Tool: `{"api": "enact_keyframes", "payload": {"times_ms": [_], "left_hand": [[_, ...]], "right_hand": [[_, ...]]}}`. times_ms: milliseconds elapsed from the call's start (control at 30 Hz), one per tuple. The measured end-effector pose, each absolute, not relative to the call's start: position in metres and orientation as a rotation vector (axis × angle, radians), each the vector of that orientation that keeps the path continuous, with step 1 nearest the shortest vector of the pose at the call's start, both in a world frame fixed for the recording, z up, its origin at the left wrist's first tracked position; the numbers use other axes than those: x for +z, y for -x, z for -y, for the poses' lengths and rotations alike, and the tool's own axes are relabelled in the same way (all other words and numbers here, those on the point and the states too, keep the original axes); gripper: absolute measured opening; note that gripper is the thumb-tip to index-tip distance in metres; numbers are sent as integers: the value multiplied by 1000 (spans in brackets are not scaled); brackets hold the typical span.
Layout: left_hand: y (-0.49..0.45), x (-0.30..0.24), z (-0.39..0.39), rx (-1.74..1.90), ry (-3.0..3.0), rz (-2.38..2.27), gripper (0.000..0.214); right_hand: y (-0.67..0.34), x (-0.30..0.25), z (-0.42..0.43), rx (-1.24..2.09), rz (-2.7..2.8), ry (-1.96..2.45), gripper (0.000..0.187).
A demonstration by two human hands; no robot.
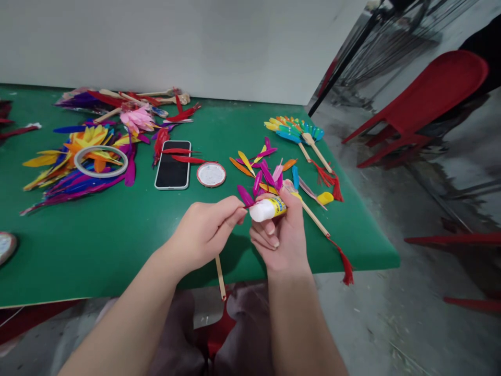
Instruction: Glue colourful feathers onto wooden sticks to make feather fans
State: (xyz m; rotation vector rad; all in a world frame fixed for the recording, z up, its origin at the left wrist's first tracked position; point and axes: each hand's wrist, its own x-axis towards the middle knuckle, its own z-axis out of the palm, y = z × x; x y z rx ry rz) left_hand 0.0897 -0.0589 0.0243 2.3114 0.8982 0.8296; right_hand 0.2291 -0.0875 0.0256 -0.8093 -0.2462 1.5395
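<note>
My left hand (207,230) pinches the base of a magenta feather (245,196), which points up and away. My right hand (284,240) is wrapped round a small white glue bottle (268,209) with a yellow label, its white end turned toward the feather. A wooden stick (220,277) sticks out below my left hand past the table's front edge; its upper part is hidden. Beyond both hands lie loose magenta, orange and yellow feathers (266,169). To the right, another wooden stick (316,219) ends in a red tassel (346,263).
On the green table (129,250) lie a phone (172,175), a round white lid (211,174) and a tape roll (100,173) on a feather pile (64,180). Finished-looking feather fans (301,130) are at the back right. A red chair (442,94) stands beyond the table.
</note>
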Motion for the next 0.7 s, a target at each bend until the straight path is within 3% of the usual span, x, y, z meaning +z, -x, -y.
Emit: {"api": "enact_keyframes", "payload": {"times_ms": [700], "left_hand": [[-90,27,59,798,-2396,-812,26]], "right_hand": [[-229,26,87,1513,209,854,36]]}}
